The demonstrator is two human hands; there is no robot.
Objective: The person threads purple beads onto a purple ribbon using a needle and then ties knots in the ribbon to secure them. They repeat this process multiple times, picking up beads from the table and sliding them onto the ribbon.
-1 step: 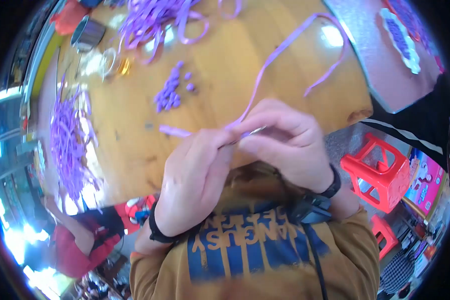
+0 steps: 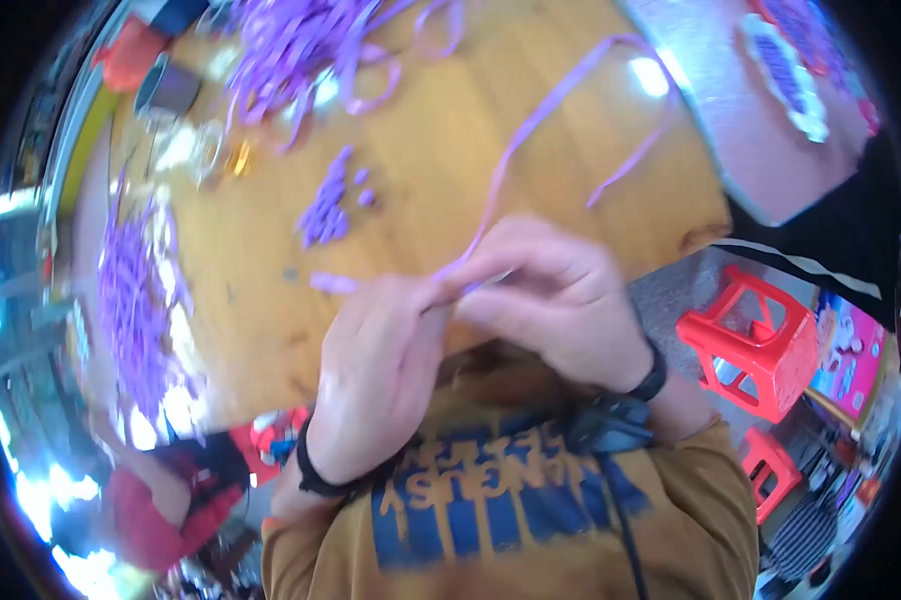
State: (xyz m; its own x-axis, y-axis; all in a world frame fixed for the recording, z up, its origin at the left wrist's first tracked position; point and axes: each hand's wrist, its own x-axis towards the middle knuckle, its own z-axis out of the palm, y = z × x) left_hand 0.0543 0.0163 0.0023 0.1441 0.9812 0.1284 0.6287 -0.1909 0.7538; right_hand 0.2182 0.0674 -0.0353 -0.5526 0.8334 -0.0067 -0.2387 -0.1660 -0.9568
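Note:
My left hand (image 2: 379, 365) and my right hand (image 2: 561, 305) meet at the fingertips over the near edge of the wooden table. Both are closed in a pinch on a flat purple ribbon (image 2: 532, 122). Its long end runs away from me and loops to the right across the tabletop; a short end (image 2: 333, 284) sticks out beyond my left fingers. A small shiny glint shows between my right thumb and forefinger, too blurred to name. Past my left hand lies a little heap of purple beads or pellets (image 2: 325, 215).
A tangle of purple ribbon (image 2: 296, 60) lies at the far side of the wooden table (image 2: 441, 150), with cut strips (image 2: 136, 300) at the left. A metal cup (image 2: 168, 88) stands far left. Red stools (image 2: 756, 340) are at right; another person (image 2: 161, 500) sits lower left.
The view has shifted a little, so the table and heaps sit slightly lower and further left. My hands keep their pinch on the ribbon.

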